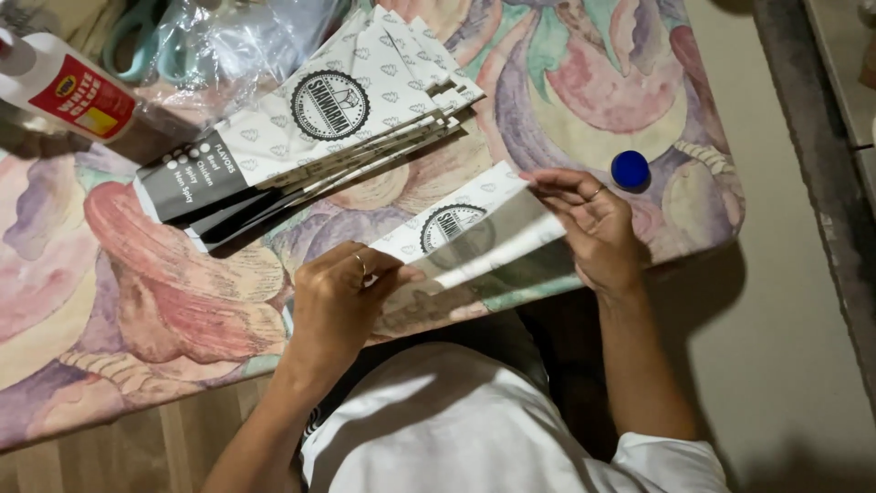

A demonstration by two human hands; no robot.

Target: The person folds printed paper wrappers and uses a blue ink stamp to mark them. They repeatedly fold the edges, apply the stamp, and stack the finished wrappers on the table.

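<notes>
Left hand (338, 297) and right hand (593, 224) pinch opposite ends of a flat paper sleeve (465, 233). Its long axis runs lower left to upper right, parallel to the stack of sleeves (310, 119).

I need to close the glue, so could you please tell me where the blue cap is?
In the head view, the blue cap lies on the patterned tablecloth, just beyond the right hand, near the table's right edge.

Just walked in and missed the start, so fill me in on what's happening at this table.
A person holds one flat printed paper sleeve over the table edge, left hand at one end, right hand at the other. A fanned stack of matching sleeves lies beyond on the patterned tablecloth, with a glue bottle and a blue cap.
</notes>
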